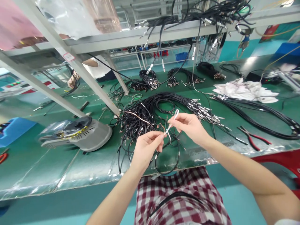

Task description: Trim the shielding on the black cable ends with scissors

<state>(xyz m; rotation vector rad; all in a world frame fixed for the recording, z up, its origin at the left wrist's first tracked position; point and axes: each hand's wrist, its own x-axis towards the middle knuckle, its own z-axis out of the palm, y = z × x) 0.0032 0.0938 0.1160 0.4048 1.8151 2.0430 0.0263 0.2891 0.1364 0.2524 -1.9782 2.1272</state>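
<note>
My left hand (pixel 146 148) and my right hand (pixel 189 125) hover over the bench, pinching a white cable tie (pixel 170 127) between them. Its thin strip rises from the left fingertips and curls into a small loop at the right fingers. Directly under my hands lies a large tangled bundle of black coaxial cables with metal connectors (pixel 142 122). A looser loop of black cable (pixel 167 161) hangs near the bench edge below my left hand. Neither hand appears to hold a cable.
Green matting (pixel 53 165) covers the bench, with a grey round machine (pixel 81 134) left and red-handled pliers (pixel 254 138) right. More cable bundles (pixel 255 115) and a white cloth (pixel 246 90) lie beyond. Cables hang from a metal shelf (pixel 150 39) overhead. A co-worker's arm (pixel 72 80) shows behind it.
</note>
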